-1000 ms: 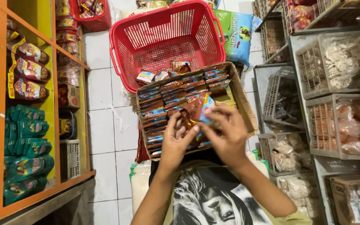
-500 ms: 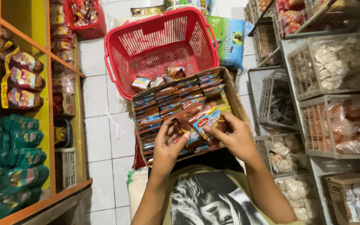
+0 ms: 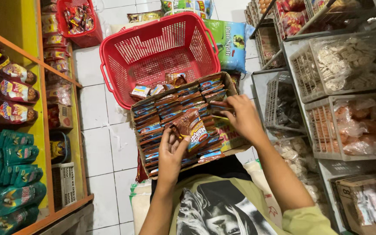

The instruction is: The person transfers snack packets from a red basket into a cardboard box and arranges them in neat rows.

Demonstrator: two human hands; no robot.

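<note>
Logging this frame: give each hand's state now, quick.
Left hand: closed on a brown sachet.
Right hand: fingers pinching a sachet row in the box.

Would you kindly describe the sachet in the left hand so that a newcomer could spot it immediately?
Find the big red plastic basket on the white tiled floor; just below it sits an open cardboard box packed with rows of small sachets. The brown foil sachet is pinched in the left hand above those rows, the only one lifted up rather than filed flat.
</note>
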